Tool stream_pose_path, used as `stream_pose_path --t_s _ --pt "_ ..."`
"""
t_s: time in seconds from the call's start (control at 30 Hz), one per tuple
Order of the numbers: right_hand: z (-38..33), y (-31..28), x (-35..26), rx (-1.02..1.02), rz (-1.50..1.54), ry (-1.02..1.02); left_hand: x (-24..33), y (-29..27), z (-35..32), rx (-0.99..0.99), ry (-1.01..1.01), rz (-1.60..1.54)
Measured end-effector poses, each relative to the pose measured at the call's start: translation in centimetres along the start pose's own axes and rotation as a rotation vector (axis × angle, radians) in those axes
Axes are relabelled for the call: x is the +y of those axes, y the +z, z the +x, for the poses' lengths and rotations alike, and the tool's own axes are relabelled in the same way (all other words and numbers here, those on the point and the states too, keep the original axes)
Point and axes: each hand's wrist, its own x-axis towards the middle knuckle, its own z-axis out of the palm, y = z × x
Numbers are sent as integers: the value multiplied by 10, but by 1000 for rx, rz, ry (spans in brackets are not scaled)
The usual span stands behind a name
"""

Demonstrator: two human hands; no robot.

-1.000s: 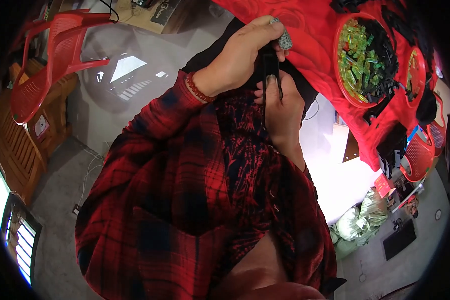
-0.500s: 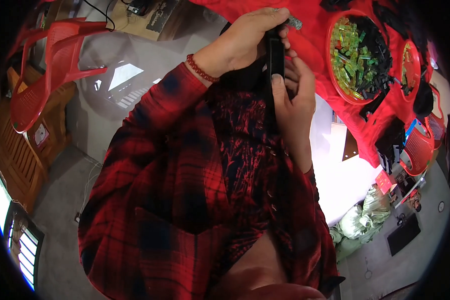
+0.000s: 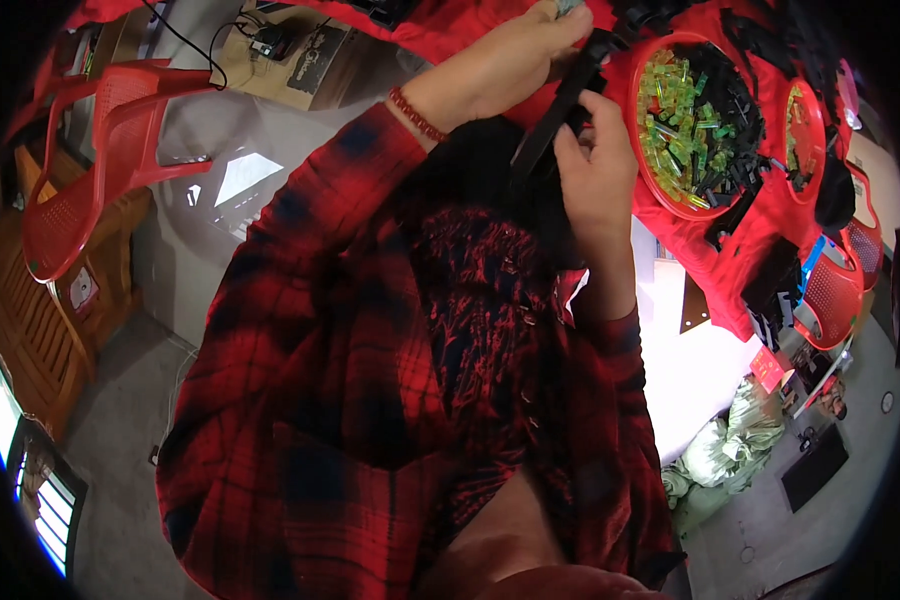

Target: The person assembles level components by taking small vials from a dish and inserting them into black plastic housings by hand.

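A round red plastic tub (image 3: 659, 203) stands near the red cloth's (image 3: 715, 265) edge. A long black bar (image 3: 550, 123) slants against the right hand (image 3: 600, 170), grip unclear; the left hand (image 3: 497, 68) pinches a pale lump (image 3: 568, 5).

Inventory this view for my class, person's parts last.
Bar: one, black, upper centre
Small piece: one, greyish, top edge
Bowls: two, red, upper right
Bits: many, yellow-green, black, in bowls
Cloth: at least one, red, under bowls
Chairs: at least two, red, left, right
Wooden furniture: count unclear, brown, left
Sacks: several, pale green, lower right
Shirt: one, red plaid, centre
Bracelet: one, red, left wrist
Left hand: one, bare, upper centre
Right hand: one, bare, at bar
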Motion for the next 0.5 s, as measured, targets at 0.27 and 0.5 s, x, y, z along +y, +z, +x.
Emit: stream_pose_path --t_s 0.27,0.5 --pt "25 -11 -2 138 12 12 -11 16 -67 84 -142 551" --pt "29 -11 -10 45 -4 126 -20 -2 -69 225 -260 333"
